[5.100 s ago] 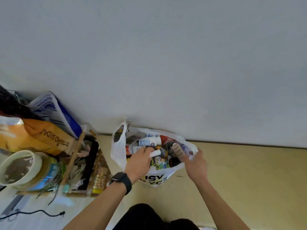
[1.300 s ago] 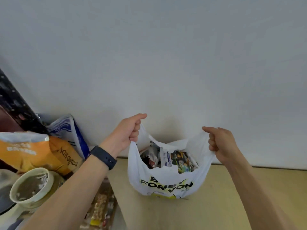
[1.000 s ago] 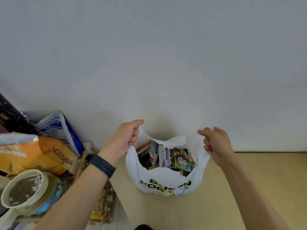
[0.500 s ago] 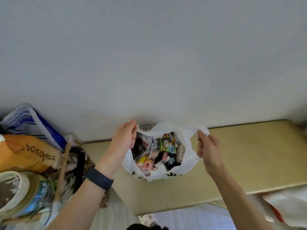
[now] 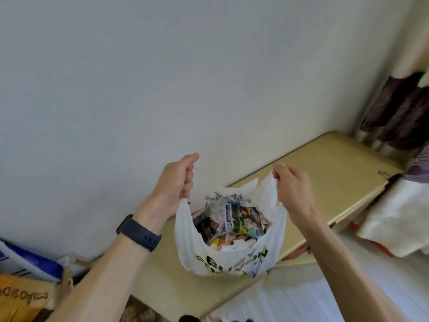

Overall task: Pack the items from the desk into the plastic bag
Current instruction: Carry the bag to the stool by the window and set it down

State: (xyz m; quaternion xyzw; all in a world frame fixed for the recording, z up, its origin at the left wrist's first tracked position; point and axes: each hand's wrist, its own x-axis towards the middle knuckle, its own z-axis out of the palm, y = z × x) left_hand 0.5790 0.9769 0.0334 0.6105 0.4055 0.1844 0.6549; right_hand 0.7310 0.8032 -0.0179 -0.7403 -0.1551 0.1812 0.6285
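Gripping handles: left hand [image 5: 174, 182] | right hand [image 5: 293, 189] | crinkly white plastic bag [image 5: 229, 261]

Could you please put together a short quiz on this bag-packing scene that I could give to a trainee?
1. True or false: the left hand and the right hand each grip a handle of the plastic bag.
2. Which wrist wears the dark watch? A) left B) right C) neither
3. Fill in: the bag's mouth is held ____, showing a colourful packet inside.
Key: 1 true; 2 A; 3 open.
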